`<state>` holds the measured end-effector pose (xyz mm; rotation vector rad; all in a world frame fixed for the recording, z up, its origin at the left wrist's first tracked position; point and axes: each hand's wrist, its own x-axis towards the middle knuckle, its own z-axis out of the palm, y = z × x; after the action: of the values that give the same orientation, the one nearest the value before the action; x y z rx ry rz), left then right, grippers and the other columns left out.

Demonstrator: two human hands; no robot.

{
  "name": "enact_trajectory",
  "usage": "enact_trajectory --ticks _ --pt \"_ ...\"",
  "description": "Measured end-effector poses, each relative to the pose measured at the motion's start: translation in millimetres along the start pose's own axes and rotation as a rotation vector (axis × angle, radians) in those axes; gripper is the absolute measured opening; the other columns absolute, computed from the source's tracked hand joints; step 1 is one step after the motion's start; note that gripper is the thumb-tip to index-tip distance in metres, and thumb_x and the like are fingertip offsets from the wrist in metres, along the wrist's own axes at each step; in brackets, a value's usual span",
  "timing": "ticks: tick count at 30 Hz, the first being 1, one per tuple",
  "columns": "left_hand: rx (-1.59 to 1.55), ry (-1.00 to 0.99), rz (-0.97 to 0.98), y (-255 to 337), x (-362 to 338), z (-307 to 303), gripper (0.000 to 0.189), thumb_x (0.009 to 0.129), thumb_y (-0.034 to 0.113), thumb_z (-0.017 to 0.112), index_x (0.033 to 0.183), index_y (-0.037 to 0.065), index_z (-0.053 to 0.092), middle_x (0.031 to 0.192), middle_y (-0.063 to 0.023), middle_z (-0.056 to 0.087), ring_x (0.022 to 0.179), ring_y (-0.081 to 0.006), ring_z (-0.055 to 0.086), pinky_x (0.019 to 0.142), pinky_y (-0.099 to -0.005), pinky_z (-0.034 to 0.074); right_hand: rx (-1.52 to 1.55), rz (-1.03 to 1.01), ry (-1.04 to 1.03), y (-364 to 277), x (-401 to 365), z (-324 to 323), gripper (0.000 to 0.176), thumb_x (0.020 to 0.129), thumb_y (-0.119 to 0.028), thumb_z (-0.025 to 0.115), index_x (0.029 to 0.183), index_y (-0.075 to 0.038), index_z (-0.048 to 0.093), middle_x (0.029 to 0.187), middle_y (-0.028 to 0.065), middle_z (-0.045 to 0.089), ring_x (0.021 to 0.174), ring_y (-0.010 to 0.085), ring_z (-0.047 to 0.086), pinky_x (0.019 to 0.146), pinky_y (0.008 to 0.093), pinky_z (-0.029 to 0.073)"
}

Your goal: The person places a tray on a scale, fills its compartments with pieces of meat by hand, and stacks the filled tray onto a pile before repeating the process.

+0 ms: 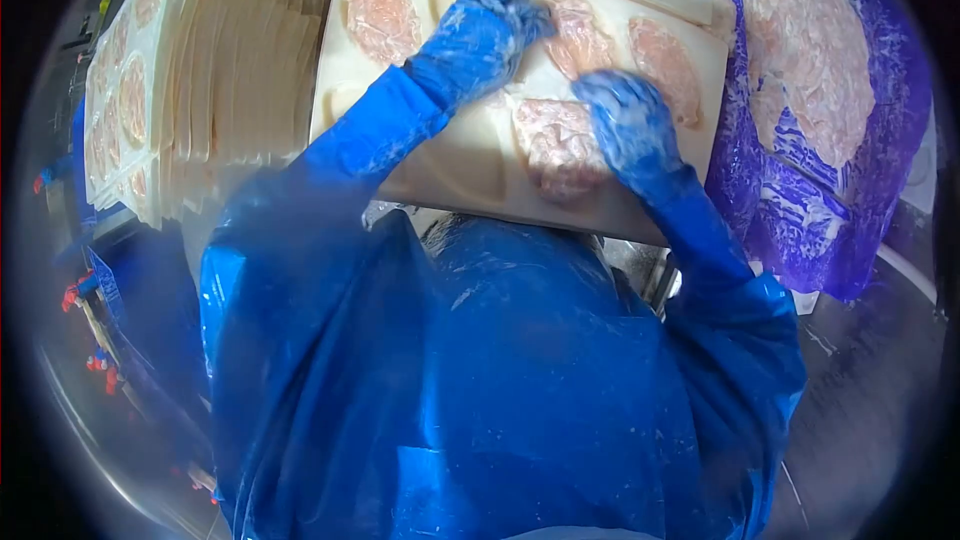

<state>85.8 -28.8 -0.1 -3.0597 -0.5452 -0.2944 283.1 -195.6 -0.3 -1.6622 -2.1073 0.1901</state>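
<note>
the right hand (628, 125), fingers curled, grips the near meat portion (548, 152) in the tray (440, 165), which lies just left of it; the left hand (490, 28) touches a farther portion (582, 38), grip unclear.

Pale pink meat (550, 155) on cream tray (450, 155), blue apron (500, 390), purple-white sheet (800, 210).

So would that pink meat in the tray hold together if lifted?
Probably not: the meat looks soft and pasty, so it would likely sag or tear. It seems sticky too, since smears coat the right hand.
</note>
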Motion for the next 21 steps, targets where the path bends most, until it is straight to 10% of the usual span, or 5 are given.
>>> enact_trajectory --ticks 2,3,7,12,21 --pt "0.002 -0.032 0.023 11 -14 -2 0.050 0.088 0.012 0.058 0.138 0.016 0.057 0.145 -0.0046 0.054 0.135 -0.0212 0.048 0.119 -0.0394 0.029 -0.075 0.002 -0.063 5 -2 -10 0.022 0.092 -0.011 0.058 0.110 -0.012 0.070 0.116 0.0043 0.069 0.116 0.0246 0.061 0.106 0.0405 0.043" --pt "-0.474 -0.139 -0.011 1 -16 29 0.056 0.091 0.014 0.056 0.147 0.016 0.048 0.152 -0.0053 0.047 0.145 -0.0224 0.036 0.123 -0.0439 0.019 -0.090 0.038 -0.034 2 -1 -12 0.024 0.093 -0.014 0.058 0.113 -0.011 0.069 0.119 0.0052 0.068 0.117 0.0246 0.060 0.107 0.0408 0.042" --pt "-0.260 -0.033 0.115 2 15 28 0.057 0.098 0.027 0.052 0.153 0.013 0.041 0.160 -0.0075 0.036 0.153 -0.0268 0.021 0.125 -0.0484 0.013 -0.157 0.051 -0.007 -18 5 14 0.043 0.095 -0.023 0.059 0.136 -0.009 0.058 0.139 0.0128 0.058 0.131 0.0279 0.052 0.115 0.0425 0.034" --pt "-0.058 0.006 -0.075 17 3 15 0.068 0.101 0.041 0.052 0.157 0.010 0.031 0.163 -0.0132 0.028 0.152 -0.0321 0.022 0.124 -0.0501 0.014 -0.071 0.112 -0.239 0 -35 -18 0.059 0.096 -0.025 0.060 0.151 -0.009 0.042 0.155 0.0146 0.042 0.145 0.0322 0.035 0.122 0.0464 0.022" --pt "-0.246 0.015 -0.090 66 -19 -1 0.073 0.098 0.042 0.057 0.155 0.004 0.031 0.161 -0.0184 0.031 0.151 -0.0328 0.025 0.123 -0.0489 0.018 -0.322 0.322 0.018 19 -45 -31 0.073 0.094 -0.030 0.063 0.155 -0.005 0.033 0.161 0.0193 0.030 0.150 0.0372 0.025 0.124 0.0472 0.018"
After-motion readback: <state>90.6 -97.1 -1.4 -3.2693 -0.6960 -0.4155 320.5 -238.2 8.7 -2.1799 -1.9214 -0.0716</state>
